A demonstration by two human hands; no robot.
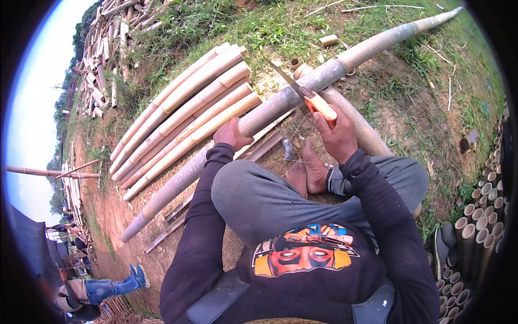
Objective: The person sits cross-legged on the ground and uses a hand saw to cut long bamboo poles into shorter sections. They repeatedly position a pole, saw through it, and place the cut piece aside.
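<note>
A long, greyish bamboo pole (272,112) runs diagonally from the lower left to the far upper right, passing in front of my crossed legs. My left hand (232,134) is wrapped over it, left of my knee. In my right hand (339,135) is a hand saw (318,106) with an orange handle. Its dark blade lies across the pole, pointing up and left; whether it has cut into the bamboo cannot be made out. Beneath the pole, a thicker bamboo piece (359,125) crosses it and reaches toward my right knee.
Several cut bamboo lengths (186,110) lie side by side at the left. My bare feet (313,170) are close under the saw. Stacked bamboo tubes (480,221) and a dark shoe (441,248) are at the right. Another person (108,289) is at the lower left.
</note>
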